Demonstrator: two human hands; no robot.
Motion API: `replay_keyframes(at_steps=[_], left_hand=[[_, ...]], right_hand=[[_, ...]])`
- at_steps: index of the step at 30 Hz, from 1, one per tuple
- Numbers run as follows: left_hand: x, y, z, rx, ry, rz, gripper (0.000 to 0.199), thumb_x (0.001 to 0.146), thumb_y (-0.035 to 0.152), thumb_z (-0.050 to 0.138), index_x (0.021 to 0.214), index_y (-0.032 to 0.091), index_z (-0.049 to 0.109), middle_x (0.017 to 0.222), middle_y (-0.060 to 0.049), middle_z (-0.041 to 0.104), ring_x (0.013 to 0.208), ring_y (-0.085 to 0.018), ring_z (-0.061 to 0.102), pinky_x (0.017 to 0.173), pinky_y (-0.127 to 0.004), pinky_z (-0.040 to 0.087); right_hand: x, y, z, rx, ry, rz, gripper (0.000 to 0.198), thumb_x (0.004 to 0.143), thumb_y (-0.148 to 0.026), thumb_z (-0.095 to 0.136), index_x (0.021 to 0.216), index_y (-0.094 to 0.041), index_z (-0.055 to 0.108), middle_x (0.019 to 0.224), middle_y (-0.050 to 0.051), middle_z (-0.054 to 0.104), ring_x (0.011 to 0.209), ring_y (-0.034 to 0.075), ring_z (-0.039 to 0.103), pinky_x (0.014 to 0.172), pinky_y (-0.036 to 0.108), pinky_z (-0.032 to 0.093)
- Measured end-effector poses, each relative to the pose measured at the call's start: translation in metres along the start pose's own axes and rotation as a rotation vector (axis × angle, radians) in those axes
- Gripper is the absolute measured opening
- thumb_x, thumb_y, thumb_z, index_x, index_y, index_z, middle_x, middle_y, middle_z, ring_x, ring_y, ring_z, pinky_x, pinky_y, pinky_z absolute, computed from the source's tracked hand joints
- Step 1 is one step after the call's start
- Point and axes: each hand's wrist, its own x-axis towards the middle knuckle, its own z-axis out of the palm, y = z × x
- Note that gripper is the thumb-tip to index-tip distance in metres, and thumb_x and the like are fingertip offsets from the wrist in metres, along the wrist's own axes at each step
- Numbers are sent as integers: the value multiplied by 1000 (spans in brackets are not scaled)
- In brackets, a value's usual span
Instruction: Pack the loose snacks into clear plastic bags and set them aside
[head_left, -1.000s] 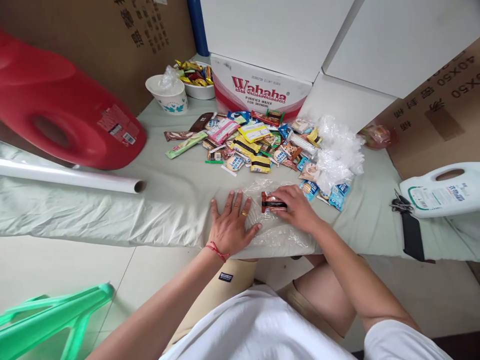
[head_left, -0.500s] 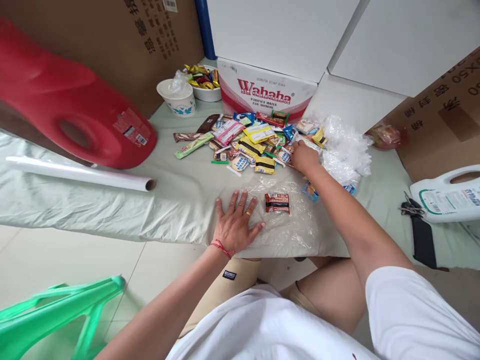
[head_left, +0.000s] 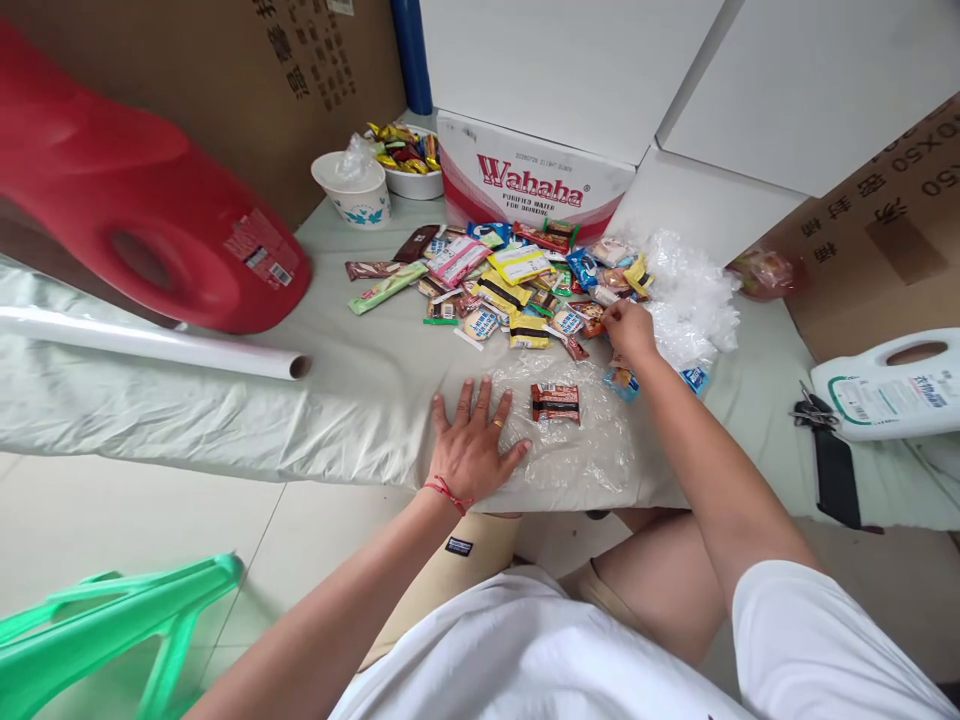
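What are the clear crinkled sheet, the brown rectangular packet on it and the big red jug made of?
Clear crinkled sheet: likely thin glossy plastic, by its glints. Brown rectangular packet: shiny wrapper, perhaps plastic or foil, by its highlights. Big red jug: probably satin moulded plastic, by its smooth integral handle.

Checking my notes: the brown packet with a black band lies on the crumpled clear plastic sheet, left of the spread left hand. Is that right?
Not the side: the head view shows the brown packet with a black band to the right of the spread left hand. It does lie on the crumpled clear plastic sheet.
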Motion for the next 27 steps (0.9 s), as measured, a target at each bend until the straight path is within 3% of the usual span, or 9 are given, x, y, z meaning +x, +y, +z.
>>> replay_keyframes(at_steps=[4, 6, 8, 11, 14, 17, 20, 23, 27], left_hand=[[0, 0, 1, -20, 15, 10, 81, 98, 69, 43, 164, 22, 39, 175, -17, 25, 163, -44, 18, 124, -78, 4], [0, -1, 3, -30, 31, 12, 84, 98, 68, 44, 165, 19, 37, 175, -19, 25, 163, -43, 18, 124, -77, 3], [0, -2, 5, -35, 42, 10, 87, 98, 68, 44, 166, 16, 35, 175, -20, 24, 163, -43, 18, 125, -77, 2], [0, -1, 6, -30, 50, 11, 88, 98, 68, 44, 166, 14, 34, 175, -20, 24, 163, -43, 18, 125, -77, 1], [0, -1, 5, -18, 42, 7, 86, 98, 67, 44, 165, 14, 35, 174, -20, 24, 163, -43, 19, 125, -76, 1], [0, 0, 4, -12, 38, 7, 86, 98, 68, 43, 165, 14, 37, 174, -19, 25, 162, -43, 19, 125, -76, 3], [-1, -1, 3, -6, 43, 11, 87, 98, 69, 43, 164, 14, 37, 174, -19, 26, 162, -44, 20, 125, -76, 4], [-1, 0, 3, 3, 49, 5, 86, 98, 68, 43, 164, 14, 38, 174, -19, 27, 162, -43, 20, 126, -76, 5], [0, 1, 3, 11, 43, -5, 89, 97, 69, 44, 164, 11, 36, 174, -20, 26, 162, -43, 21, 126, -75, 6]], right_hand=[[-13, 2, -45, 115, 195, -160, 22, 94, -28, 53, 101, -21, 72, 98, 8, 74, 90, 25, 65, 91, 39, 50], [-26, 3, -64, 224, 107, -293, 22, 94, -35, 56, 102, -21, 71, 98, 6, 74, 84, 22, 64, 86, 37, 51], [-44, 2, -72, 334, -104, -442, 24, 93, -41, 59, 100, -21, 71, 94, 5, 73, 80, 21, 64, 80, 35, 52], [-68, 0, -63, 361, -439, -599, 29, 95, -45, 60, 98, -20, 73, 91, 4, 74, 82, 20, 66, 79, 33, 52], [-78, 1, -41, 284, -614, -682, 31, 99, -43, 55, 104, -20, 75, 96, 5, 76, 87, 21, 69, 83, 34, 53], [-80, 2, -27, 205, -585, -778, 36, 103, -43, 50, 119, -21, 74, 121, 10, 76, 115, 26, 68, 103, 43, 49], [-89, -5, -22, 99, -510, -861, 49, 99, -52, 62, 137, -22, 67, 142, 13, 67, 137, 32, 55, 117, 52, 38], [-106, -17, -14, -63, -511, -890, 76, 82, -52, 83, 146, -18, 60, 142, 18, 63, 144, 39, 45, 119, 56, 35], [-120, -24, -1, -209, -448, -830, 68, 86, -36, 80, 147, -17, 58, 133, 19, 64, 138, 39, 46, 116, 56, 37]])
